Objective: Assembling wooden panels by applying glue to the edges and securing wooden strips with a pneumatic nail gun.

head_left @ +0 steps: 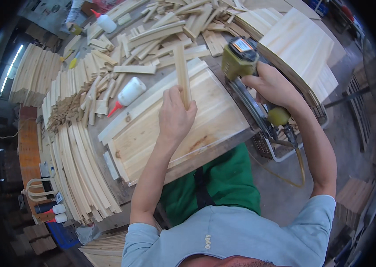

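My left hand (174, 115) is closed around the lower end of a short wooden strip (181, 64), held above a pale wooden panel (214, 104). Strips of wood run along the panel's far and left edges. My right hand (273, 85) grips an olive-green nail gun (238, 61), which is at the panel's right end; whether its nose touches the wood I cannot tell. A yellow air hose (302, 167) hangs from the gun. Beyond the panel lies a white glue bottle (132, 91) with a red nozzle, on its side.
Loose wood offcuts (157, 38) are heaped at the back. Stacked boards (299, 44) stand at the far right, above a plastic crate (281, 153). Long strips (79, 173) lie at left. A second glue bottle (106, 23) and another person's hand (72, 27) are at the far left.
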`<state>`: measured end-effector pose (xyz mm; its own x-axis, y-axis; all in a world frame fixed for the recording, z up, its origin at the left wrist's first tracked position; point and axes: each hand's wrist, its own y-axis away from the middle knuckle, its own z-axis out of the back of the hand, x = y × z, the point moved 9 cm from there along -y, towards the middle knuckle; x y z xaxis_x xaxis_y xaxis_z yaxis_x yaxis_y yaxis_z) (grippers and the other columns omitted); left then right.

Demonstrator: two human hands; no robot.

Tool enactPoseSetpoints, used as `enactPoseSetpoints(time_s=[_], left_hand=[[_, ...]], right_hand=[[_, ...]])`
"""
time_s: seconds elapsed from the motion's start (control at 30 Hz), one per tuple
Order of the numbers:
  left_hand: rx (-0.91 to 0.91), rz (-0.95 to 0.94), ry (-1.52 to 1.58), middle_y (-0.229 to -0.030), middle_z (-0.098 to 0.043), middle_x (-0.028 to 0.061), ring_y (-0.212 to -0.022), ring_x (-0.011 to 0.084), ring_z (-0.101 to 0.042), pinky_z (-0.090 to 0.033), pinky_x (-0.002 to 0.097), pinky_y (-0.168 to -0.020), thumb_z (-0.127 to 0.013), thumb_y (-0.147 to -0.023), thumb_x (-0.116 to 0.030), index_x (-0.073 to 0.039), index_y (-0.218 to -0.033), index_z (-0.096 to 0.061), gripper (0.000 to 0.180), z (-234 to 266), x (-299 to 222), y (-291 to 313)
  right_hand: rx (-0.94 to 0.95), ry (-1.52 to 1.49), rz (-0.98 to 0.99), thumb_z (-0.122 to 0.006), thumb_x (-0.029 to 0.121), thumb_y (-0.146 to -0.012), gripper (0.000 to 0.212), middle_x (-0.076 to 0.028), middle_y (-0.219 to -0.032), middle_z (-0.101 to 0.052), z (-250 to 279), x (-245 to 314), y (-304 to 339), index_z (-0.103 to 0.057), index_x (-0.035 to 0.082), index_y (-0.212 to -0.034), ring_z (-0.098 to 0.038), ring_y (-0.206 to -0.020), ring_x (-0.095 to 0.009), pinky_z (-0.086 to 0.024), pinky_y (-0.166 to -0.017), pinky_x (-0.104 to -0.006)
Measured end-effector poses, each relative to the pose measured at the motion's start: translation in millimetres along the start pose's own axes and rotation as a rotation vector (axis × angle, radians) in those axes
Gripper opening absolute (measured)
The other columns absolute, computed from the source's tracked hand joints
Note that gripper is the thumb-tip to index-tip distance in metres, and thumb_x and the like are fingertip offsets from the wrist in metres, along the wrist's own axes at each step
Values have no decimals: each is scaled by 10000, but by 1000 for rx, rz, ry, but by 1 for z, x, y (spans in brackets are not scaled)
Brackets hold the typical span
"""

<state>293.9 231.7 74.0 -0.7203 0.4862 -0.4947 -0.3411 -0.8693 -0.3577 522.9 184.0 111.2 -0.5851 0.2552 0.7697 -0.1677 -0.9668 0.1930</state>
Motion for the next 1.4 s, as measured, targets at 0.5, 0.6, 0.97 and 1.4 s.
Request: enactPoseSetpoints(time_s=[0.5, 0.6, 0.97, 1.4], left_hand=[[336, 222, 148, -1110, -575, 293, -1059, 427, -569, -452, 464, -929, -658, -778, -217, 58, -1230, -455, 566, -79, -49, 21], [327, 238, 192, -1084, -578, 298, -1045, 430, -572, -456, 465, -920, -656, -774, -204, 80, -1214, -462, 558, -88, -56, 14], [247, -123, 175, -1362, -392, 291, -1236, 426, -394, -375, 436, -1033, -787, -715, -268, 106, -1334, -401, 819, -91, -67, 29], [251, -89, 243, -1376, -393, 256, -1299, 387, -341, -270, 456, -1095, -858, -591, -323, 91, -1421, -279, 1094, -94, -57, 34]], right_hand=[[-19, 38, 83, -574, 252, -858, 364, -139, -642, -616, 1, -11, -9, -591, -112, -852, -639, -534, -188, -531, -532, -327], [-25, 69, 75, -579, 257, -864, 367, -133, -638, -621, 1, -13, -10, -602, -109, -849, -644, -539, -184, -531, -533, -323], [-16, 56, 81, -594, 256, -864, 356, -126, -637, -623, 3, -13, -11, -623, -99, -869, -644, -534, -166, -537, -528, -305], [90, -77, 26, -615, 209, -878, 272, -68, -713, -627, 0, 0, -13, -603, -55, -942, -586, -516, -97, -470, -459, -229]])
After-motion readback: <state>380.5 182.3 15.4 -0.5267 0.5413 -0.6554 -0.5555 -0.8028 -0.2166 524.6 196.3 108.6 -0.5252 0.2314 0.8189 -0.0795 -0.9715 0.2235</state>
